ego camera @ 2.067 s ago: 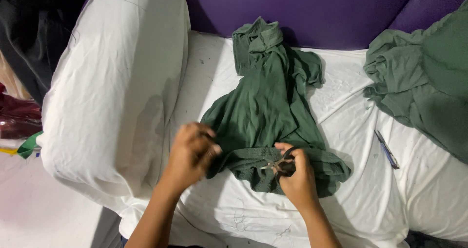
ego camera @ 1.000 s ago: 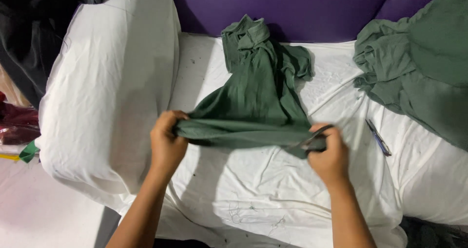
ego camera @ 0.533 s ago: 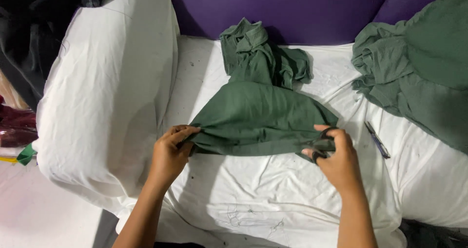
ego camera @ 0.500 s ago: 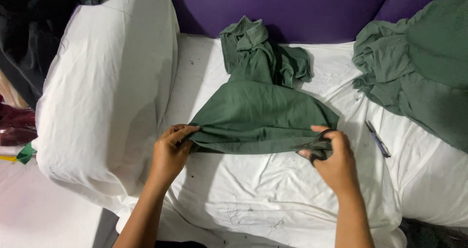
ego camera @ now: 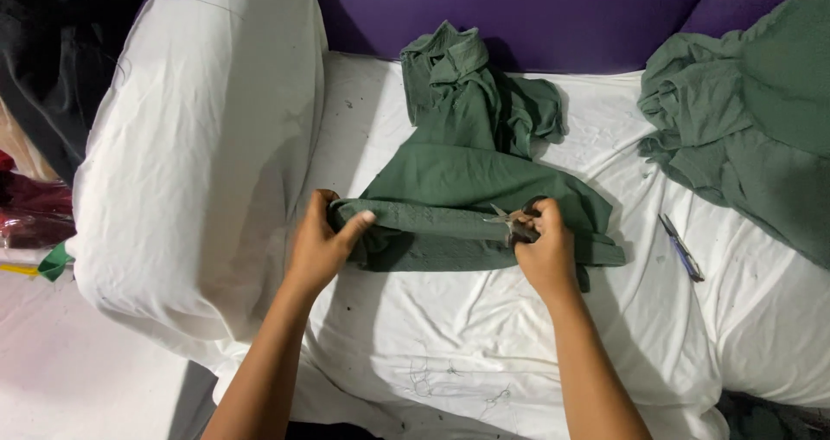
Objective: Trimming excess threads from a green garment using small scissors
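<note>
From the head camera I count two green garments: one green shirt (ego camera: pixel 471 181) mid-cushion, one green pile (ego camera: pixel 752 120) right of it. My left hand (ego camera: pixel 322 248) pinches the shirt's folded hem; my right hand (ego camera: pixel 543 248) grips small scissors (ego camera: pixel 510 224) (blades on the hem). One pen (ego camera: pixel 681 248) lies right of the shirt.

The shirt (ego camera: pixel 467 181) under my hands is a deep, dull green, plain all over apart from a faint ribbed texture along the folded hem I'm pinching. The little snips (ego camera: pixel 510 224) in my right hand (ego camera: pixel 545 254) are silvery metal. The sheet (ego camera: pixel 484 345) beneath is white, flecked with small dark specks and threads (a bit grubby). The bolster (ego camera: pixel 199 146) beside my left hand (ego camera: pixel 324 245) is white too. The backrest (ego camera: pixel 519 12) is solid purple. The pile of cloth (ego camera: pixel 752 111) at my right is the same green. The pen (ego camera: pixel 681 247) is bluish-grey.
</note>
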